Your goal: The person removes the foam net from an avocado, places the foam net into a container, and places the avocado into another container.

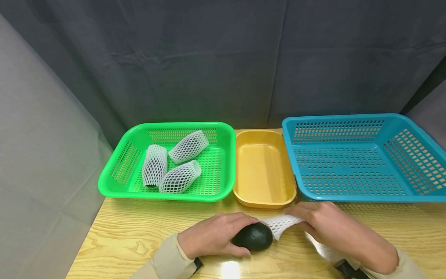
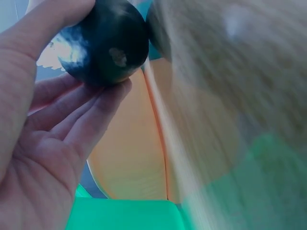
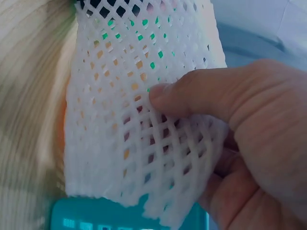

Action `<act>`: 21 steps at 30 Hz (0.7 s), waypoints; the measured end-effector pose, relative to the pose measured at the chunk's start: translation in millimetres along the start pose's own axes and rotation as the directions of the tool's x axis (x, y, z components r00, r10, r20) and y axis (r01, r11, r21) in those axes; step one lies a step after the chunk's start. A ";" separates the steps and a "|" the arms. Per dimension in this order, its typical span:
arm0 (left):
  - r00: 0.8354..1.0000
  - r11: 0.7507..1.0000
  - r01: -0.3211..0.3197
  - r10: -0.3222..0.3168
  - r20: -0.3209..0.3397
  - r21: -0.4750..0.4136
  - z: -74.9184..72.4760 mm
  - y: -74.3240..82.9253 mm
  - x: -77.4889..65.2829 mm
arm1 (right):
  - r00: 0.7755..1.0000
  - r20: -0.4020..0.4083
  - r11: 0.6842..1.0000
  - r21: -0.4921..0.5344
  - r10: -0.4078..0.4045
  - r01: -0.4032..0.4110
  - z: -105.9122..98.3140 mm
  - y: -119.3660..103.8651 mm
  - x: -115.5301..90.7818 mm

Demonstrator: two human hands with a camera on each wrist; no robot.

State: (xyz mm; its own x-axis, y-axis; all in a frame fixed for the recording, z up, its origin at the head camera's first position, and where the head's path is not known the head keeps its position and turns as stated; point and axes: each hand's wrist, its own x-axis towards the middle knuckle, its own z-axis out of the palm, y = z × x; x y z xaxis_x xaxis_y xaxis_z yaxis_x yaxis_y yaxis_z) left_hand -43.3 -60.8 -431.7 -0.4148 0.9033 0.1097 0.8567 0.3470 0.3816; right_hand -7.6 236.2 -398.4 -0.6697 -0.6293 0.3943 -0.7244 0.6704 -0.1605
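A smooth dark-green avocado (image 1: pixel 256 236) lies near the table's front edge, gripped by my left hand (image 1: pixel 219 234). Thumb and fingers curve round it from the left. In the left wrist view a pale brown scar marks the avocado's (image 2: pixel 108 43) dark skin. At its right end is a white foam net sleeve (image 1: pixel 280 224). My right hand (image 1: pixel 327 224) pinches the sleeve's far end. The right wrist view shows the thumb pressed on the mesh (image 3: pixel 139 105), most of which hangs loose and flattened, with dark skin through its top edge.
Three netted dark fruits (image 1: pixel 179 177) lie in a green basket (image 1: pixel 167 196) at the back left. A yellow tub (image 1: pixel 265 166) stands in the middle, beside a blue basket (image 1: pixel 348 166) at the right. Dark cloth (image 1: pixel 195 66) hangs behind them.
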 end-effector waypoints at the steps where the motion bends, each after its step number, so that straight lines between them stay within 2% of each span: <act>1: 1.000 1.000 0.000 0.000 -0.001 0.001 0.3 -0.1 -0.1 | 1.000 -0.006 1.000 -0.005 0.002 -0.002 -1.1 0.0 -0.2; 9: 1.000 1.000 0.011 -0.011 0.003 0.004 0.3 -0.4 -0.9 | 0.998 -0.055 0.998 -0.062 -0.004 0.000 -7.3 -3.7 1.6; 15: 1.000 1.000 0.006 -0.006 0.004 0.019 -0.3 -1.2 -1.8 | 0.989 -0.140 0.995 -0.092 -0.044 0.031 -12.3 -5.1 5.6; 21: 1.000 1.000 0.017 -0.018 0.019 0.018 -0.9 0.4 -0.5 | 0.981 -0.188 0.993 -0.111 -0.056 0.035 -18.5 -2.5 6.9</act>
State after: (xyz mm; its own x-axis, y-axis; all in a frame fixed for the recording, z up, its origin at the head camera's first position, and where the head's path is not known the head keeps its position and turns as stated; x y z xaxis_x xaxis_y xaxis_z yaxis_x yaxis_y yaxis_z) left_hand -43.1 -61.3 -430.8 -0.4239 0.9017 0.0850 0.8547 0.3672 0.3669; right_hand -7.4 237.4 -378.5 -0.5858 -0.5805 0.5655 -0.7247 0.6877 -0.0448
